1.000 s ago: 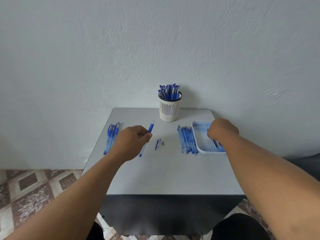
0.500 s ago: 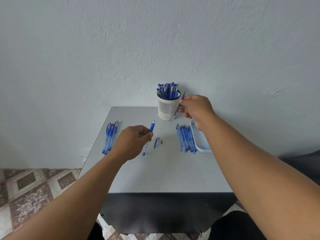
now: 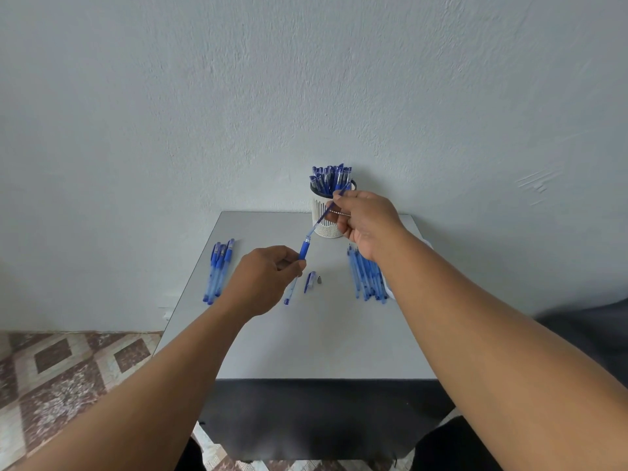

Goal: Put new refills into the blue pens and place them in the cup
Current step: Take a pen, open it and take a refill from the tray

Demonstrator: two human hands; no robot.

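Blue loose pens (image 3: 219, 268) left, cap (image 3: 310, 281) between, cup (image 3: 325, 215) behind hands.

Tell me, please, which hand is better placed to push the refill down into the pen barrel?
The right hand: its fingers pinch the refill, whose lower end meets the barrel's open top. The left hand just steadies the pen barrel.

One cup (image 3: 326, 219); four pens (image 3: 217, 270) left; one cap (image 3: 310, 282); one tip (image 3: 319, 279); one table (image 3: 306, 338).
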